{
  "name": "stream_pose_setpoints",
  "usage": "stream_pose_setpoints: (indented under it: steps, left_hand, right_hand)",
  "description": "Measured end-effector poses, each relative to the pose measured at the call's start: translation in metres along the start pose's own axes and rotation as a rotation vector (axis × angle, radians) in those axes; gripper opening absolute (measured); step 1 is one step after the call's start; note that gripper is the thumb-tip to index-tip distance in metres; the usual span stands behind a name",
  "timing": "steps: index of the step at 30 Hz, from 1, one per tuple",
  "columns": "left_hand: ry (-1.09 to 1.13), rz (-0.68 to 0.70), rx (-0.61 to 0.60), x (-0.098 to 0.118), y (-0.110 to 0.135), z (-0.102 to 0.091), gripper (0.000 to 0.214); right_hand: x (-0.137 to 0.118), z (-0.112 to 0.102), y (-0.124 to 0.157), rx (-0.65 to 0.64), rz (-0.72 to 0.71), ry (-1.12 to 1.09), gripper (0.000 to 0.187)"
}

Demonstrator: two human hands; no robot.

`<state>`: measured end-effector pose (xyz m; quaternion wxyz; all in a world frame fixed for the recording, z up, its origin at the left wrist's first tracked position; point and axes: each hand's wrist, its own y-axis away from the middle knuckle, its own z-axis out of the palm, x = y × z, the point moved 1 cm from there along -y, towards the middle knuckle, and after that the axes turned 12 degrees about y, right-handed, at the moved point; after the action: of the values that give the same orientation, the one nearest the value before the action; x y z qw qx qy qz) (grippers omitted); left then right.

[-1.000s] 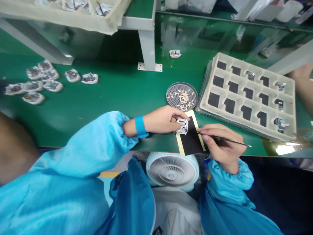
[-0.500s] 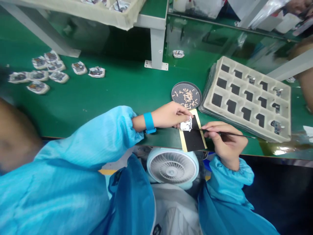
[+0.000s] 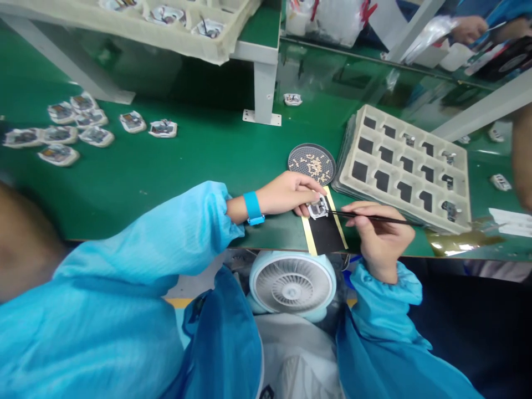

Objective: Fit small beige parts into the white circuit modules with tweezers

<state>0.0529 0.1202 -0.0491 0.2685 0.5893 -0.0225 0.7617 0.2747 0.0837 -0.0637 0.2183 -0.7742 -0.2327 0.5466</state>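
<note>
My left hand (image 3: 291,194) grips a small white housing with electronic parts (image 3: 318,208) over a black mat with yellow edges (image 3: 330,235). Between the thumb and fingers of my right hand (image 3: 380,233) are black tweezers (image 3: 374,218), their tips at the right side of the housing. Just beyond my left hand sits a round dark dish (image 3: 295,162) with several tiny beige pieces (image 3: 315,166). What the tweezer tips hold, if anything, is too small to tell.
Stacked pale trays (image 3: 409,170) stand at the right, a few pockets holding parts. Several white housings (image 3: 95,136) lie at the left. A metal shelf leg (image 3: 265,91) rises at the back. A fan (image 3: 293,282) is below the table edge. Another person's hand (image 3: 469,29) shows at upper right.
The housing now shows its inner parts more plainly, turned slightly in my left hand. My right hand and the tweezers have shifted a little left and up. The whole view has moved slightly.
</note>
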Motion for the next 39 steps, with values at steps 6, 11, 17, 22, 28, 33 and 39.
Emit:
stream_pose_setpoints:
  steps: [6,11,17,22,28,33,39]
  left_hand:
    - [-0.004,-0.022,0.017,0.003,0.001,0.002,0.020]
    - [0.003,-0.028,0.038,0.005,0.001,0.004,0.020]
    - [0.046,-0.031,0.040,0.002,0.000,0.002,0.022]
    - [0.067,-0.032,0.036,0.001,0.000,0.002,0.024]
    - [0.061,-0.056,0.040,0.001,0.000,0.002,0.025]
    - [0.072,-0.042,0.042,-0.002,-0.001,-0.002,0.025]
    - [0.098,0.015,-0.022,-0.002,-0.001,-0.008,0.047]
  right_hand:
    - [-0.007,0.016,-0.005,-0.049,-0.062,0.170,0.018]
    - [-0.005,0.015,-0.006,-0.089,-0.054,0.181,0.023]
    - [-0.005,0.017,-0.004,-0.067,-0.028,0.192,0.015]
    - [-0.009,0.018,-0.005,-0.010,0.092,0.201,0.003]
    - [-0.009,0.022,-0.013,0.001,0.179,0.270,0.012]
    - [-0.013,0.019,-0.017,0.058,0.209,0.218,0.022]
    - [-0.004,-0.062,-0.068,0.413,0.147,0.281,0.037]
